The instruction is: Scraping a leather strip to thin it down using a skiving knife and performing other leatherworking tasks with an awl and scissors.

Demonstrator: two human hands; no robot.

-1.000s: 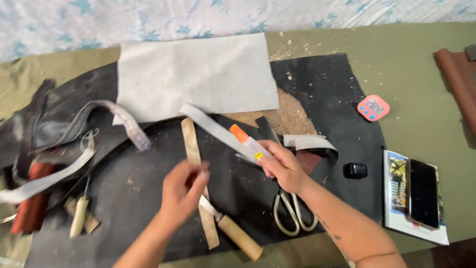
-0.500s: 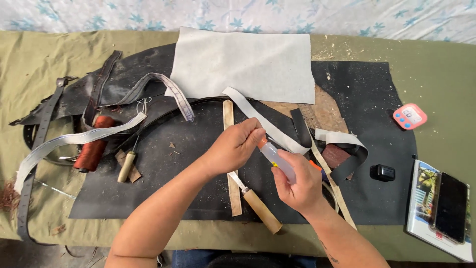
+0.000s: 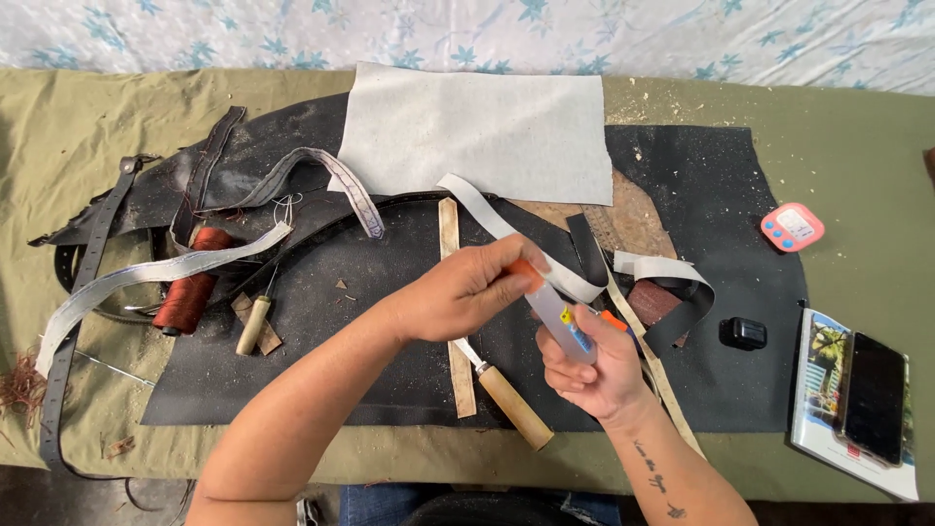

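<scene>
Translucent plastic, a small tube (image 3: 560,321), is gripped upright in the right hand (image 3: 589,365), whose fingers (image 3: 565,375) are curled tightly round its lower half. Its orange cap (image 3: 523,272) is pinched between the closed fingers (image 3: 506,282) of the left hand (image 3: 467,292). Just below those fingers a wooden-handled knife (image 3: 511,404) lies on black leather (image 3: 390,321).

translucent plastic glue tube (image 3: 560,317), wooden knife handle (image 3: 514,406)
</scene>
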